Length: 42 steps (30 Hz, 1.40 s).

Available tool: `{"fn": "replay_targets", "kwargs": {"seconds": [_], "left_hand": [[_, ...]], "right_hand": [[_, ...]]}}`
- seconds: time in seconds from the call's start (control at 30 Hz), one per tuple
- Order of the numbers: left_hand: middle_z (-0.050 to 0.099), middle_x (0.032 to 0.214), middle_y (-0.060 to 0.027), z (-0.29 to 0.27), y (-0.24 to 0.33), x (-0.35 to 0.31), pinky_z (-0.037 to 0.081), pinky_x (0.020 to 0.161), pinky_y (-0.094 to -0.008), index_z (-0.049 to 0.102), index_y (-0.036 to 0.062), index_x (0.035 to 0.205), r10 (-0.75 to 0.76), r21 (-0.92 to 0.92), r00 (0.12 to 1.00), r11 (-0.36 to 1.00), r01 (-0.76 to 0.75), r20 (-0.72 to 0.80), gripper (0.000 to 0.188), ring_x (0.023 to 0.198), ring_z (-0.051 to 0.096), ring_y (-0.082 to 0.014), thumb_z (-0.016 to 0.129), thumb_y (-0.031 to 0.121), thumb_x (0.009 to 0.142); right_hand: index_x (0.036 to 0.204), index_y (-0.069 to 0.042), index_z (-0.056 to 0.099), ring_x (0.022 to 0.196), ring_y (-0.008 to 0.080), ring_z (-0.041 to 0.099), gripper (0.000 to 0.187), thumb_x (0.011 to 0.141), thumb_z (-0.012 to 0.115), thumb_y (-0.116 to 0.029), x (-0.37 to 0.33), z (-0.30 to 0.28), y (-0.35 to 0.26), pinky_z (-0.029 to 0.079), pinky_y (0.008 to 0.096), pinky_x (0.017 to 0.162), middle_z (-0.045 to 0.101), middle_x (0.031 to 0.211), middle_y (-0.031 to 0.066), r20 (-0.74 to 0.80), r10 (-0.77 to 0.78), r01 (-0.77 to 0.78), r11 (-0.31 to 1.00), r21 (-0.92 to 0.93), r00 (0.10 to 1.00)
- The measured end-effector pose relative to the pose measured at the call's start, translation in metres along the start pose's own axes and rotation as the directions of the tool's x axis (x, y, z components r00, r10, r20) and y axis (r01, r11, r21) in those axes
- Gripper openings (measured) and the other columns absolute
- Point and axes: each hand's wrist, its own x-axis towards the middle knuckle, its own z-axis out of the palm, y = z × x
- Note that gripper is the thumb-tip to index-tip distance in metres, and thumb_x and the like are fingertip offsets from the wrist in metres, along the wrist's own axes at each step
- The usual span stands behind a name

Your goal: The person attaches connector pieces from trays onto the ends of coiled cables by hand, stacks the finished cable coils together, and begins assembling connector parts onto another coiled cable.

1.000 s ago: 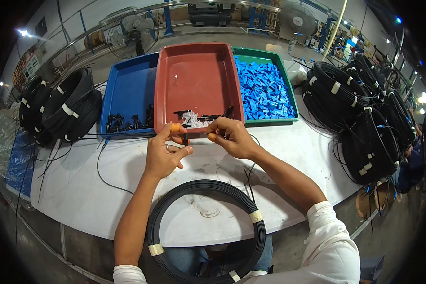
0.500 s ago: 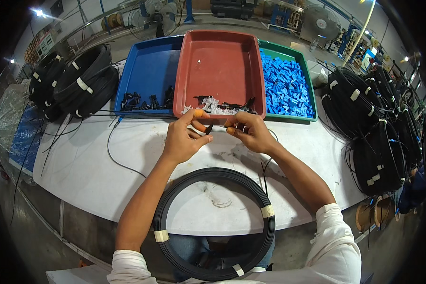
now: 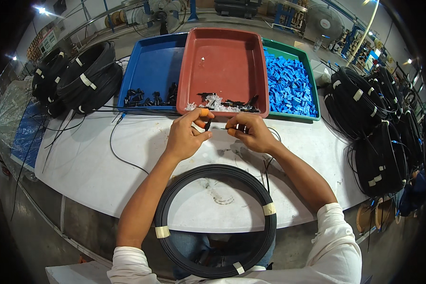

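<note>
My left hand (image 3: pixel 185 136), with an orange cover on a fingertip, is closed in a pinch on a small black plastic part (image 3: pixel 208 125). Just right of it, my right hand (image 3: pixel 254 134) pinches the end of a thin black cable, whose tip points toward the left hand across a small gap. A dark piece also shows between the right fingers, its kind unclear. The cable (image 3: pixel 268 176) loops from behind the right hand down to a taped black cable coil (image 3: pixel 162 204), which lies between my forearms, over the table's near edge.
Beyond my hands stand a blue tray (image 3: pixel 151 52) with black parts, a red tray (image 3: pixel 222 57) with clear and black pieces, and a green tray (image 3: pixel 312 90) of blue pieces. Cable coils are piled at left (image 3: pixel 87 78) and right (image 3: pixel 378 151) of the white table (image 3: pixel 99 189).
The black part in my left fingers has tilted more upright. Both hands keep their pinches almost in place, and the whole view has shifted slightly.
</note>
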Motion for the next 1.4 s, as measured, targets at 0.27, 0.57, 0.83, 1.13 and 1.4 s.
{"fn": "replay_targets", "kwargs": {"seconds": [0.27,0.57,0.83,1.13,1.4], "left_hand": [[0.056,0.09,-0.0062,0.0,0.008,0.0,0.054,0.054,-0.019,0.062,0.0046,0.109,-0.13,-0.052,0.991,0.99,0.127,-0.042,0.042,0.06,0.063,-0.0091,0.079,-0.008,0.073],[0.073,0.082,-0.0124,-0.002,0.008,-0.003,0.056,0.064,-0.0289,0.051,0.0061,0.112,-0.024,0.06,0.991,0.998,0.032,-0.129,0.052,0.072,0.074,-0.0208,0.082,-0.003,0.071],[0.075,0.085,-0.0076,-0.001,0.005,-0.003,0.057,0.069,-0.0314,0.053,0.0061,0.109,0.174,0.257,0.969,0.958,-0.126,-0.174,0.049,0.081,0.075,-0.0209,0.082,-0.001,0.07],[0.075,0.089,-0.0091,-0.002,0.004,-0.001,0.056,0.06,-0.0259,0.064,0.0034,0.101,0.314,0.375,0.946,0.888,-0.266,-0.074,0.029,0.077,0.074,-0.0188,0.078,-0.001,0.076],[0.075,0.094,-0.0142,-0.001,-0.001,0.005,0.059,0.07,-0.0323,0.074,0.0023,0.098,0.216,0.301,0.967,0.939,-0.168,-0.133,0.022,0.08,0.074,-0.0232,0.072,-0.006,0.078]], "right_hand": [[0.096,-0.001,0.066,0.081,0.0233,0.064,0.011,0.087,0.069,-0.004,0.001,-0.003,0.002,0.052,0.0344,0.07,0.065,0.091,0.0109,0.074,-0.065,0.072,0.992,-0.099,0.995],[0.094,-0.002,0.065,0.076,0.0223,0.061,0.01,0.085,0.069,-0.003,0.0,0.003,-0.014,0.049,0.0337,0.066,0.059,0.084,0.0086,-0.037,-0.142,0.137,0.985,-0.107,0.989],[0.098,-0.004,0.069,0.076,0.0201,0.06,0.012,0.086,0.07,-0.006,-0.001,0.0,-0.013,0.047,0.0316,0.062,0.06,0.085,0.0087,-0.119,-0.103,0.102,0.995,-0.02,0.987],[0.1,-0.003,0.069,0.081,0.0224,0.062,0.013,0.087,0.069,-0.004,0.0,0.001,-0.005,0.05,0.0355,0.072,0.063,0.09,0.0087,-0.02,-0.117,0.115,0.991,-0.071,0.993],[0.101,-0.005,0.068,0.081,0.0306,0.063,0.014,0.087,0.066,-0.008,-0.006,0.009,-0.01,0.05,0.0409,0.071,0.061,0.091,0.0109,0.096,-0.109,0.124,0.979,-0.163,0.989]]}}
